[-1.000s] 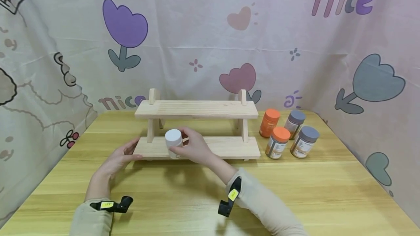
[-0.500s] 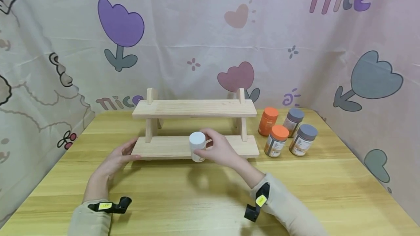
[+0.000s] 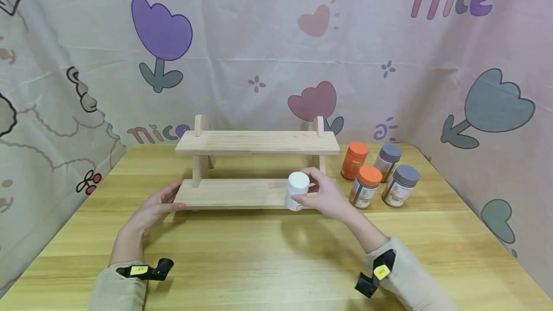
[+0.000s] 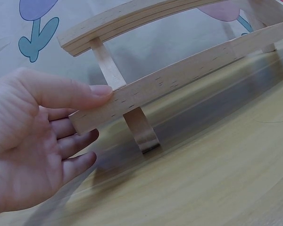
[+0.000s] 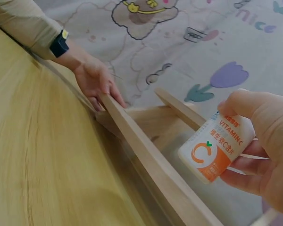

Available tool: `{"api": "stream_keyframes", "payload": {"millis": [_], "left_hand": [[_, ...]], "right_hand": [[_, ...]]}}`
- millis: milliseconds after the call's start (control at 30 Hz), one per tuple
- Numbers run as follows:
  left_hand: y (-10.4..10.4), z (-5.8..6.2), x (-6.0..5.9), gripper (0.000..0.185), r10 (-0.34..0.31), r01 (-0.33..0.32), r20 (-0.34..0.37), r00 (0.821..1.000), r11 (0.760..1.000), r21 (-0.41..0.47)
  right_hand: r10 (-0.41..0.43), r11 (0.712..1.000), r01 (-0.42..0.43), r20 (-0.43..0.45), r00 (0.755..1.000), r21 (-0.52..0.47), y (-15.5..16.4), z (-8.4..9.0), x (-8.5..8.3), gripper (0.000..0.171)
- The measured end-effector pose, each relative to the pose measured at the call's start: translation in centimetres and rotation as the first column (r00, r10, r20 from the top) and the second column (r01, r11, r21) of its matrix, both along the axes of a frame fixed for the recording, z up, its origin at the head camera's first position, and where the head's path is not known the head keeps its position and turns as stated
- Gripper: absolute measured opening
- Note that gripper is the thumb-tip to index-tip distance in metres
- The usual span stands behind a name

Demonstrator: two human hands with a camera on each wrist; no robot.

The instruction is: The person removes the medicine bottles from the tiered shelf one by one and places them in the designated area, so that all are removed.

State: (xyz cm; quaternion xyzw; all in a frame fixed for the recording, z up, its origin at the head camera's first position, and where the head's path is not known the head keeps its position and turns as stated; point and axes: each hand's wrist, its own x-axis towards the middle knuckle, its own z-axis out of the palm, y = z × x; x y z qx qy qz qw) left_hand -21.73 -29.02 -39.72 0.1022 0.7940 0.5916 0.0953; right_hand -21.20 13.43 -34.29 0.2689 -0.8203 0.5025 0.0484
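My right hand (image 3: 325, 195) holds a white vitamin C bottle (image 3: 297, 191) by its side, over the right part of the lower board of a two-tier wooden shelf rack (image 3: 233, 193). In the right wrist view the bottle (image 5: 219, 146) is tilted, its orange and white label in sight. Whether its base touches the board cannot be told. My left hand (image 3: 154, 209) grips the left end of the lower board. In the left wrist view the thumb of that hand (image 4: 42, 122) lies on the board's front edge, with the other fingers behind and below the end.
Right of the rack stand two orange-lidded bottles, one orange all over (image 3: 354, 161) and one with a pale label (image 3: 365, 186). Beside them are two grey-lidded bottles, a rear one (image 3: 387, 162) and a front one (image 3: 401, 185). A printed cloth (image 3: 250, 28) hangs behind the wooden table (image 3: 242, 258).
My right hand has carried the white bottle rightward along the lower board, from its left part to near its right end. The left hand has stayed at the rack's left end.
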Motion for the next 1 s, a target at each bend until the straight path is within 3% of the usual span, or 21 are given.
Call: {"api": "stream_keyframes", "payload": {"millis": [433, 767, 1000], "left_hand": [[0.1, -0.1, 0.0, 0.085, 0.009, -0.009, -0.002, 1.0, 1.0, 0.009], [0.2, -0.1, 0.0, 0.086, 0.017, -0.017, 0.011, 1.0, 1.0, 0.008], [0.1, -0.1, 0.0, 0.085, 0.016, -0.016, 0.011, 1.0, 1.0, 0.015]], "right_hand": [[-0.102, 0.994, 0.103, -0.024, 0.995, 0.045, 5.1, 0.6, 1.2, 0.049], [-0.217, 0.974, 0.217, -0.001, 0.976, 0.066, 8.6, 2.6, 2.3, 0.048], [-0.278, 0.959, 0.28, -0.059, 0.959, 0.037, 11.4, 3.6, 2.4, 0.048]]}}
